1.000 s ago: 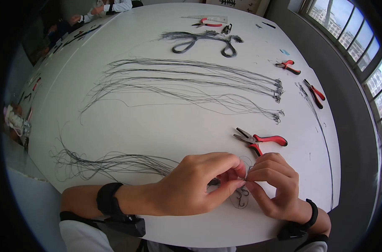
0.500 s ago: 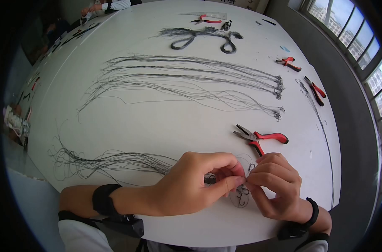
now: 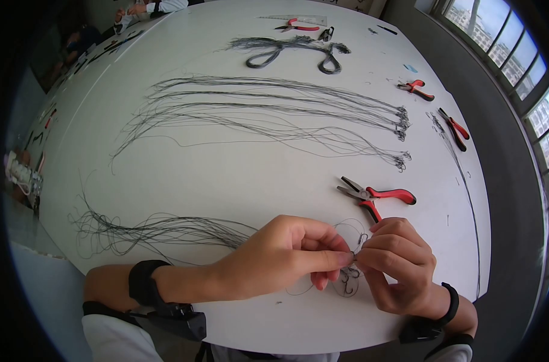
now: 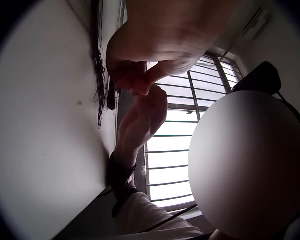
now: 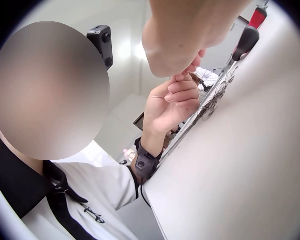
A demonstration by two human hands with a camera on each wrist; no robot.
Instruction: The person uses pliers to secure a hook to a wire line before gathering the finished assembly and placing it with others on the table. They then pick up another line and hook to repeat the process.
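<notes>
In the head view my left hand (image 3: 286, 259) pinches a thin dark piece of fishing line between thumb and fingers. Right against those fingertips, my right hand (image 3: 401, 262) pinches at the same small spot; the exact bit between the fingertips is mostly hidden. Dark fish hooks (image 3: 350, 279) show just below the meeting fingertips, with a fine loop of line around them. Another hook (image 3: 363, 238) lies above, beside the right fingers. A loose bundle of dark lines (image 3: 166, 229) runs along the table to the left hand, which covers its right end.
Red-and-black pliers (image 3: 371, 194) lie open just beyond the hands. Rows of hooked lines (image 3: 256, 108) stretch across the white table (image 3: 226, 181). Farther off are looped line bundles (image 3: 298, 48), more pliers (image 3: 416, 89) and a ruler (image 3: 298, 20). A long strand (image 3: 467, 193) lies along the right edge.
My left hand has rolled slightly, so its curled fingers show more and the dark bundle behind its thumb is now covered. Both hands stay together at the fingertips.
</notes>
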